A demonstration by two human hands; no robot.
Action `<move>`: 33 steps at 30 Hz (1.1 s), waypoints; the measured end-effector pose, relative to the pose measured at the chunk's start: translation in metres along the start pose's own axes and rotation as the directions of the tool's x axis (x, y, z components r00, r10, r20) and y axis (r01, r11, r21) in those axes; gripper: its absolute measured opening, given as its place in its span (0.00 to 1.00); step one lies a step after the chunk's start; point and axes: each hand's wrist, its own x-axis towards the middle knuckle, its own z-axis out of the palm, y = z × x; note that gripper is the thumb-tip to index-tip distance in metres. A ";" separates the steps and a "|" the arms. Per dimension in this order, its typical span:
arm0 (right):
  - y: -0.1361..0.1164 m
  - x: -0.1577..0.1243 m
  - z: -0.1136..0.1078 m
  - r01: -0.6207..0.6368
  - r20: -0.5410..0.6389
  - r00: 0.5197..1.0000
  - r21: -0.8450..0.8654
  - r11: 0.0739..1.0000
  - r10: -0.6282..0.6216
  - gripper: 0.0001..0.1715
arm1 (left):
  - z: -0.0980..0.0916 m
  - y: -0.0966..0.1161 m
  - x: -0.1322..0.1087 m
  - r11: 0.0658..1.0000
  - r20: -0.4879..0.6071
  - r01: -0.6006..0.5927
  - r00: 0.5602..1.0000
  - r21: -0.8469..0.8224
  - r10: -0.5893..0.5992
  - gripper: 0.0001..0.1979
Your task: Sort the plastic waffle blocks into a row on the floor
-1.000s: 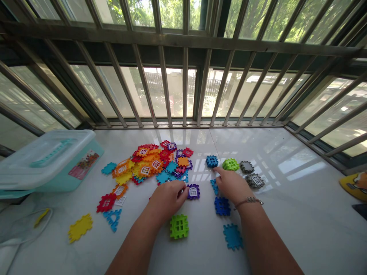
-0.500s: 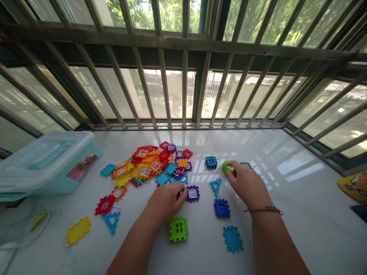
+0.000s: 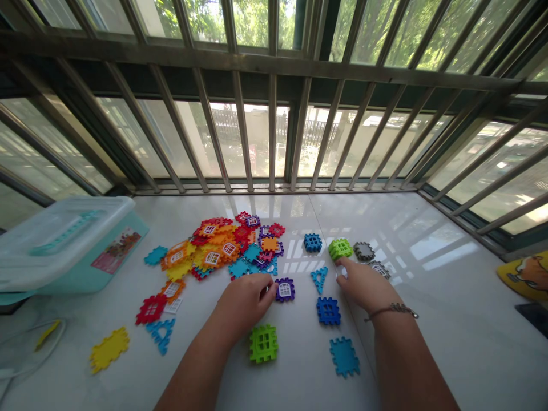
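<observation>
My left hand [image 3: 247, 302] has its thumb and fingertips pinched at the left edge of a purple plastic building tile [image 3: 285, 290] with a white window insert. My right hand [image 3: 365, 284] is empty, its thumb and index finger apart, just in front of a light green stack of window tiles [image 3: 340, 249]. A blue triangle tile [image 3: 319, 279] and a dark blue window tile [image 3: 329, 311] lie between the hands. Below my left hand is a green window tile [image 3: 264, 343]. A flat light blue tile [image 3: 345, 357] lies nearer me.
A heap of mixed tiles [image 3: 214, 245] spreads left of centre. A blue stack [image 3: 313, 242] and grey tiles [image 3: 364, 251] flank the green stack. A lidded teal box [image 3: 124, 228] stands at left, a yellow object [image 3: 524, 277] at right. Metal bars [image 3: 272, 137] close off the far edge.
My right hand has let go of the light green stack and drawn back toward me, uncovering the grey tiles. My left hand stays at the purple tile. The view has shifted slightly.
</observation>
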 end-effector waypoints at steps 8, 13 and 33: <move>-0.003 0.003 0.000 -0.015 0.001 1.000 0.023 1.000 0.015 0.32 | 0.001 0.000 0.001 1.000 -0.002 -0.009 1.000 0.004 0.009 0.15; -0.002 0.009 0.005 -0.018 -0.017 1.000 0.025 1.000 0.018 0.34 | 0.000 -0.001 0.001 1.000 -0.008 0.001 1.000 0.007 -0.001 0.15; 0.030 0.000 -0.025 -0.152 -0.447 0.876 0.097 0.984 0.179 0.24 | -0.001 -0.003 -0.001 1.000 -0.030 0.010 1.000 0.006 -0.009 0.17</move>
